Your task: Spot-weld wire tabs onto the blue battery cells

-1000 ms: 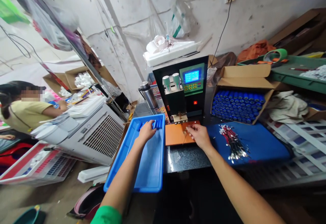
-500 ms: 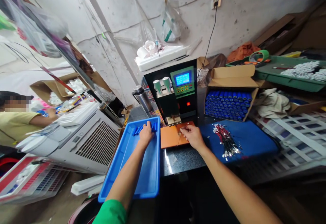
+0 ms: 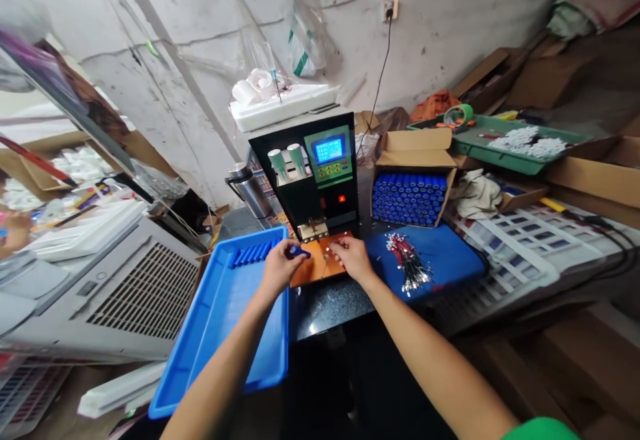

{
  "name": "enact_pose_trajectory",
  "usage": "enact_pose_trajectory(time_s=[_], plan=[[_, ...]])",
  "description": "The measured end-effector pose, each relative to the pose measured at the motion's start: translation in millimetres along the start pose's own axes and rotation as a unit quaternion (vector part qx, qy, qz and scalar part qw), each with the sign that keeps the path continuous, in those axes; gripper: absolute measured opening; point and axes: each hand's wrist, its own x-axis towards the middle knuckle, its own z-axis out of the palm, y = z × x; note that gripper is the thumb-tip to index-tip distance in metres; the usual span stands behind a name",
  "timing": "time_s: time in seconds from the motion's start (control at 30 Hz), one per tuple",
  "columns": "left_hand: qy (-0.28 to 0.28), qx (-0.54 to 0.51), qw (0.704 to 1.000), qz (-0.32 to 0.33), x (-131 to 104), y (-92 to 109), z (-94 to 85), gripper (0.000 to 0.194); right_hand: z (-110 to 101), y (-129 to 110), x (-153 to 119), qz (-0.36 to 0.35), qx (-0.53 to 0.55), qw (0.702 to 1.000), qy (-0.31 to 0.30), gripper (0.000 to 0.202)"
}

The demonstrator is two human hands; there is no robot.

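Note:
My left hand [image 3: 281, 265] is closed round a blue cylindrical battery cell [image 3: 300, 251], held over the left part of the orange board [image 3: 303, 273]. My right hand [image 3: 353, 257] pinches a thin wire lead [image 3: 326, 267] above the board's right part; its far end is too small to make out. Just behind both hands stands a black spot-welding machine [image 3: 333, 207] with a lit blue screen, its electrode tips above the board. Left of my left hand, a row of several blue cells [image 3: 250, 254] lies in the blue tray [image 3: 225, 320].
Red and black wire leads [image 3: 409, 263] lie bunched on a blue mat [image 3: 453, 260] at the right. Behind them is a cardboard box [image 3: 417, 153] full of blue cells. A steel flask [image 3: 253, 190] stands left of the machine. A co-worker's hand [image 3: 15, 233] shows at the far left.
My left hand has moved from the row of cells in the tray to the board, bringing one blue cell. My right hand stays over the board with the wire. The view has swung right.

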Motion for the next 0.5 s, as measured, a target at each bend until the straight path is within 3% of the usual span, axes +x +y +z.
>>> enact_pose_trajectory(time_s=[0.1,0.2,0.5], plan=[[-0.031,-0.010,0.999,0.008,-3,3,23.4,0.025,0,1,1,-0.003,-0.001,1.000,-0.001,0.028],[-0.045,-0.001,0.999,0.019,-4,5,34.7,0.023,0,0,1,-0.005,0.005,1.000,-0.004,0.029],[-0.034,-0.005,0.999,0.022,-5,9,28.5,0.023,-2,0,2,-0.007,-0.003,1.000,-0.005,0.030]])
